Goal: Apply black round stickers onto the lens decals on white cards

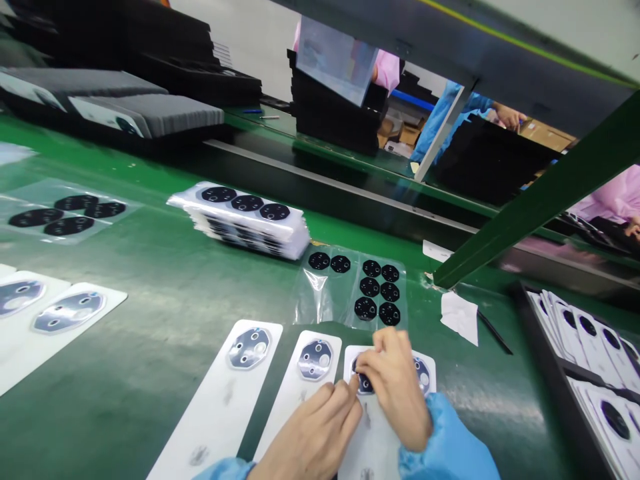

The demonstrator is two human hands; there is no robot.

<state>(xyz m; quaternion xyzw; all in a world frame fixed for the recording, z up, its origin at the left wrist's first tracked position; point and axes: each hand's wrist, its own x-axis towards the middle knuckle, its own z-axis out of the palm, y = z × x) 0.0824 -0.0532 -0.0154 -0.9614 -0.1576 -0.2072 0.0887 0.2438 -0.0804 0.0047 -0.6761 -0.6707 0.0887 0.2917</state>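
Observation:
Both my hands meet over the dark octagonal sticker [366, 385] at the top of a white panel [373, 433]. My right hand [397, 383] is closed, thumb and finger pinching at the sticker's upper left edge. From the lower left, my left hand [317, 427] has its fingers bent together, tips at the same edge; they partly hide the sticker. A second white panel [287, 407] and a third panel [220, 400] lie to the left, each with a shiny octagonal patch. Just beyond the hands is a clear sheet of black octagonal stickers [369, 288], some spots bare.
A stack of sticker sheets [245, 223] stands farther back. More panels [65, 320] lie at left, and a black tray of panels [585, 373] at right. A green post [540, 193] slants down near a paper scrap [459, 317]. Co-workers' sleeves show beyond the shelf.

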